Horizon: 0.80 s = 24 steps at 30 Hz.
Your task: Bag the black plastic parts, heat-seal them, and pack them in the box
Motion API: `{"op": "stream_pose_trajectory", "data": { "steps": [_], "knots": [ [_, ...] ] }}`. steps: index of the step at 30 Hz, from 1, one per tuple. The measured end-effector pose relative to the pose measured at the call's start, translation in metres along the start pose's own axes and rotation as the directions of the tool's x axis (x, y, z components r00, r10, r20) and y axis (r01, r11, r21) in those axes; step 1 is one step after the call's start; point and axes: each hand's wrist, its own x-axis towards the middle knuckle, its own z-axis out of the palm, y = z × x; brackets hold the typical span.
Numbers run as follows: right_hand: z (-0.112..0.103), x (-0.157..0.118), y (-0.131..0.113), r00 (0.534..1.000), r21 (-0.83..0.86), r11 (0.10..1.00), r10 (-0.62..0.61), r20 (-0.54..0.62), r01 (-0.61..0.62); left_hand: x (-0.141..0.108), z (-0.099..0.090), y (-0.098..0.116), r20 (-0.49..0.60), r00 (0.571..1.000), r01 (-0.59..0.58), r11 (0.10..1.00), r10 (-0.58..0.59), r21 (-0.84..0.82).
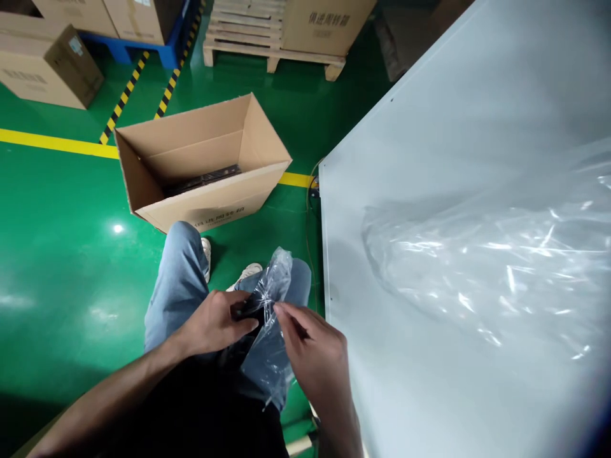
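Observation:
Over my lap, my left hand [217,323] is closed around a dark object [252,318] whose kind I cannot make out, since fingers and film cover much of it. A clear plastic bag [277,275] lies around and across that object, its loose end hanging down over my right thigh. My right hand [315,350] pinches the bag's film between thumb and fingertips, just right of the dark object. In front of my knees stands an open cardboard box [219,198], with several dark flat items [203,180] low inside it.
At my right is a large pale table [353,356], with a heap of clear plastic bags [477,273] on it. Beyond the open box are a wooden pallet [243,48] with a carton [324,25], and cartons [42,67] by a blue pallet [169,56]. A cable [308,222] runs beside the table edge.

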Motion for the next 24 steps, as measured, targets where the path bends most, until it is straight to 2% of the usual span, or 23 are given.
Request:
{"op": "stream_pose_trajectory", "data": {
  "steps": [2,4,7,11,13,16,19,21,24],
  "knots": [
    [0.002,-0.002,-0.007,1.0,0.016,1.0,-0.011,0.016,0.011,-0.001,0.0,-0.001,-0.038,0.998,-0.057,0.998,0.057,-0.001],
    [0.002,-0.003,-0.014,0.998,0.054,0.998,-0.016,0.055,0.013,-0.003,0.0,-0.001,-0.052,0.985,-0.165,0.986,0.166,0.01],
    [0.0,-0.005,-0.021,0.995,0.07,0.998,-0.01,0.099,0.003,-0.003,0.005,-0.003,-0.087,0.94,-0.323,0.942,0.33,0.089],
    [-0.003,-0.006,-0.02,0.997,0.053,0.998,0.022,0.079,-0.026,-0.002,0.013,-0.007,-0.224,0.88,-0.395,0.908,0.418,0.141],
    [-0.005,-0.007,-0.016,0.996,0.048,0.998,0.037,0.08,-0.041,-0.002,0.015,-0.008,-0.254,0.871,-0.41,0.907,0.421,0.097],
    [-0.01,-0.009,-0.008,0.991,0.056,0.994,0.084,0.105,-0.09,-0.003,0.012,-0.008,-0.231,0.925,-0.325,0.943,0.301,-0.071],
    [-0.015,-0.012,0.0,0.982,0.09,0.985,0.131,0.134,-0.144,-0.001,0.007,-0.008,-0.192,0.979,-0.124,0.943,0.066,-0.31],
    [-0.017,-0.015,0.002,0.975,0.114,0.976,0.164,0.153,-0.183,0.001,0.003,-0.009,-0.158,0.983,0.007,0.871,-0.096,-0.491],
    [-0.02,-0.017,0.0,0.952,0.141,0.953,0.239,0.193,-0.268,0.006,0.001,-0.008,-0.114,0.954,0.123,0.708,-0.278,-0.696]
  ]
}}
